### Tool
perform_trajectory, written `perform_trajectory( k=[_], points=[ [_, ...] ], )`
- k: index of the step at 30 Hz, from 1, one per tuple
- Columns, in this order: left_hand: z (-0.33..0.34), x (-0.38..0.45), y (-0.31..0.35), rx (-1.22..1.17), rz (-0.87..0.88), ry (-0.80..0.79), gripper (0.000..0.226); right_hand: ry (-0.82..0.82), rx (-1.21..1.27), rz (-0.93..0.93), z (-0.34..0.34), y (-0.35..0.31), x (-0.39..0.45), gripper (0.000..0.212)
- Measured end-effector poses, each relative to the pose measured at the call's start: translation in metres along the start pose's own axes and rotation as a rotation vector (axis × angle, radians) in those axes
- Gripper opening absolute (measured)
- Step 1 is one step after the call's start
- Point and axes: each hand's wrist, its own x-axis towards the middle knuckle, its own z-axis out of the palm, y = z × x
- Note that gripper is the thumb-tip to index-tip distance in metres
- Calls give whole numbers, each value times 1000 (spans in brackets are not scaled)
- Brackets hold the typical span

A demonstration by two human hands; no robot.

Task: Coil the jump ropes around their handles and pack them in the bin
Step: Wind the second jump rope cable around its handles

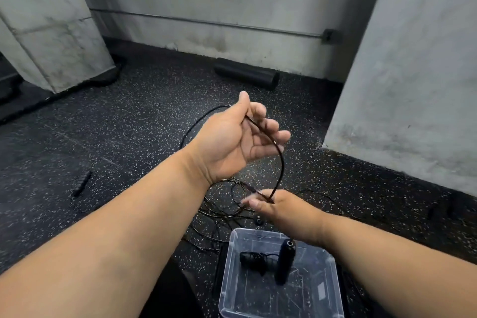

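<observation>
While unbranded, rope between hands.

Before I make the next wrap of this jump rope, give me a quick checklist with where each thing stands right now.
1. Right hand grips the handle: ok, the handle hangs below the fist over the bin.
2. Left hand has the rope: ok, it runs between thumb and fingers, arching down to the right hand.
3. Rope free to feed: not ok, loose loops lie tangled on the floor.
4. Bin within reach and open: ok, no lid on it.
5. Room in the bin: ok, one coiled rope lies inside.
6. Second handle located: cannot tell; a dark handle-like piece lies left on the floor.
</observation>
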Motion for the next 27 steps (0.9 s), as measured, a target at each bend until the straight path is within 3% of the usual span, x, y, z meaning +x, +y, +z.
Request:
perform_trajectory(
  k=[3,6,10,11,16,18,21,24,27],
  points=[
    [-2,2,-3,-3,53,66,54,144,-22,-6,-11,-3,0,46],
    [-15,1,-17,393,17,135,66,265,11,-38,-40,-15,-3,50],
    [-26,1,-42,807,-94,16,28,377,-62,-158,-70,-38,-14,57],
    [-30,2,-46,895,-136,-17,27,386,-66,-204,-75,-43,-16,61],
    [-38,6,-76,974,-308,-208,91,349,186,-309,-80,-60,-25,68],
    [-40,8,-86,1043,-308,-255,100,337,346,-336,-78,-66,-26,65],
    [-38,6,-101,985,-381,-375,74,374,480,-372,-78,-72,-28,60],
    [-29,3,-116,1045,-377,-396,40,410,577,-364,-81,-71,-31,56],
    [-20,2,-122,1026,-393,-397,23,447,646,-375,-89,-66,-33,55]
  ],
)
